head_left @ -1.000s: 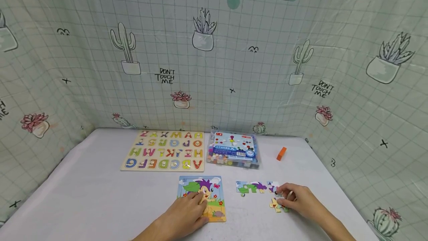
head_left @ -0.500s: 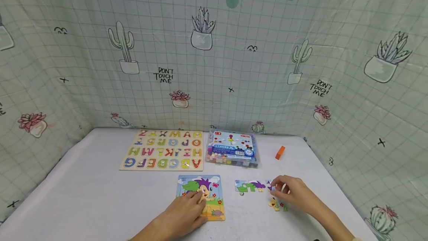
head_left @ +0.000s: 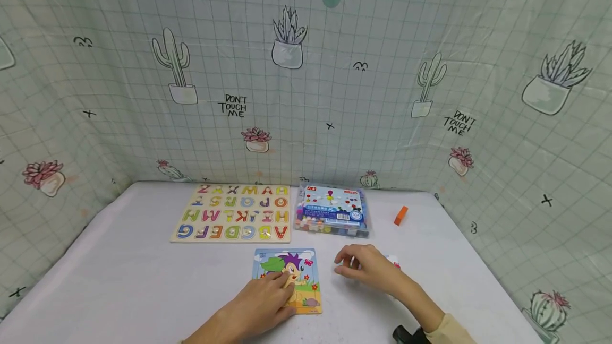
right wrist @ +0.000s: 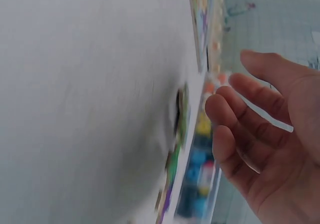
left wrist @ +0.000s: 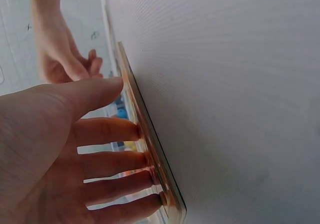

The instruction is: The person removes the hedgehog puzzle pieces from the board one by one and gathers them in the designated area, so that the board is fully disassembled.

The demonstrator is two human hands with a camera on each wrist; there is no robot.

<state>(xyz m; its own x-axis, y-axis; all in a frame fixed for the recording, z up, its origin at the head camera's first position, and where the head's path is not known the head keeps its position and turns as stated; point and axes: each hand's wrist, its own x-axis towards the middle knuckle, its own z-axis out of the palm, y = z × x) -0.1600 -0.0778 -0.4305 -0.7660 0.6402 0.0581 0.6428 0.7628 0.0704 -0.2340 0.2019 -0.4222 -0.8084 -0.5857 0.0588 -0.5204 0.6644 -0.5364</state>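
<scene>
Toward the table's (head_left: 143,275) cropped near edge we see the left hand (head_left: 263,300), fingers spread, part-hiding a puzzle (head_left: 307,276); the right hand (head_left: 369,267), fingers parted, obscures loose pieces (head_left: 393,259).

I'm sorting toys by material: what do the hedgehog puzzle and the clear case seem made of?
Hedgehog puzzle: perhaps wood or thick board with a printed, slightly glossy face; its tan edge looks rigid. Clear case: likely hard, shiny plastic, since coloured parts show through its side.

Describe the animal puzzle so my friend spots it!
On the white table, find the alphabet board at the back. In front of it, the left hand rests on the animal puzzle. Unlike that board and loose pieces, it's one square picture of a purple-haired cartoon animal.
</scene>
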